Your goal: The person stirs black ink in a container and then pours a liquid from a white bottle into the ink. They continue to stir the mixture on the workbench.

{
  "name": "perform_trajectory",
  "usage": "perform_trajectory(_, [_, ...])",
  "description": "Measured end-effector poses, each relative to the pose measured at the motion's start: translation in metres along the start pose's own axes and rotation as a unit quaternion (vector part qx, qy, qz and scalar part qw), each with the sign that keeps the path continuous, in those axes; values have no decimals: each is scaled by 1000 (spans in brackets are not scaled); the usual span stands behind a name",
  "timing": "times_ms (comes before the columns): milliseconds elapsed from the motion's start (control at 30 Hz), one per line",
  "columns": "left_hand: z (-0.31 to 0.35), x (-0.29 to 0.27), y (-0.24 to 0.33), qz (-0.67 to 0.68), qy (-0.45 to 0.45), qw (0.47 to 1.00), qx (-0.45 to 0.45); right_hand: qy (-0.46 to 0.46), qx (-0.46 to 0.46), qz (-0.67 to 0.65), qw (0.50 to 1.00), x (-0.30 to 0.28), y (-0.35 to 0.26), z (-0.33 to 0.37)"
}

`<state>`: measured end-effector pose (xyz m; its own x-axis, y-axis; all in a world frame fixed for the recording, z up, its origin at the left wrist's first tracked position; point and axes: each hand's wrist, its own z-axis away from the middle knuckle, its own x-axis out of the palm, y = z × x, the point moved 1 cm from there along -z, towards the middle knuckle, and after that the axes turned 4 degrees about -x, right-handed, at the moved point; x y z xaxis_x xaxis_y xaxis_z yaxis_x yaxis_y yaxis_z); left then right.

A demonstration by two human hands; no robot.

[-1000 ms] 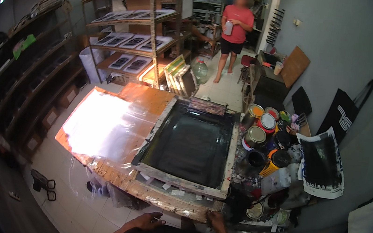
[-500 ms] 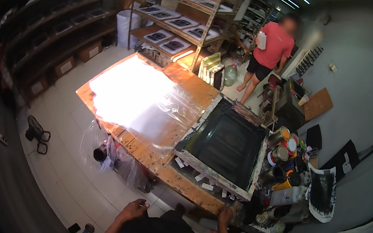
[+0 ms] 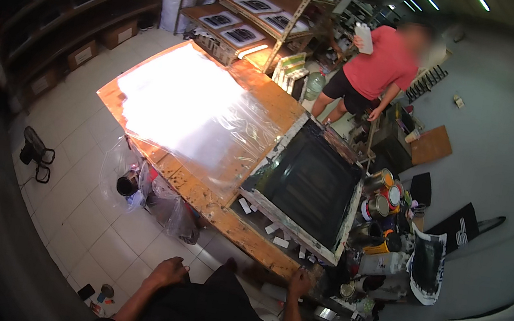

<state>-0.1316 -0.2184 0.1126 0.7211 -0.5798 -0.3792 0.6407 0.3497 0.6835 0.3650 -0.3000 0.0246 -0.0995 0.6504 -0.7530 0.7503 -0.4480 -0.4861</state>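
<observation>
My left hand [image 3: 169,272] hangs in front of my body, short of the wooden table [image 3: 252,245]. Its fingers are loosely bent and apart, with nothing visible in them. At the table's front edge, my right hand [image 3: 300,284] is closed; what its fingers grip is hidden. Just beyond it lies a framed printing screen [image 3: 309,183] with a dark mesh and a pale, stained frame. Small white paper pieces [image 3: 281,243] lie under the screen's near side. Left of the screen, clear plastic film [image 3: 244,136] and a brightly lit white sheet [image 3: 181,98] cover the tabletop.
A person in a red shirt [image 3: 383,63] stands beyond the table, holding a white container [image 3: 364,38]. Paint cans [image 3: 378,206] crowd the table's right side. A rack with printed sheets [image 3: 257,4] stands behind. Plastic bags [image 3: 175,215] hang below the table's left edge.
The view has shifted, so the table sits slightly higher and further left. The person in red has moved closer and leans. My right hand stays at the table edge; my left remains by my body.
</observation>
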Motion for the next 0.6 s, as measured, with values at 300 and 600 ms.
perform_trajectory(300, [-18, -11, 64, -20, 19, 998, 60, -171, 42, -78, 981, -43, -57, -6])
perform_trajectory(600, [-33, -13, 145, -42, 62, 993, 96, -152, -131, -296, 934, -73, -238, -178])
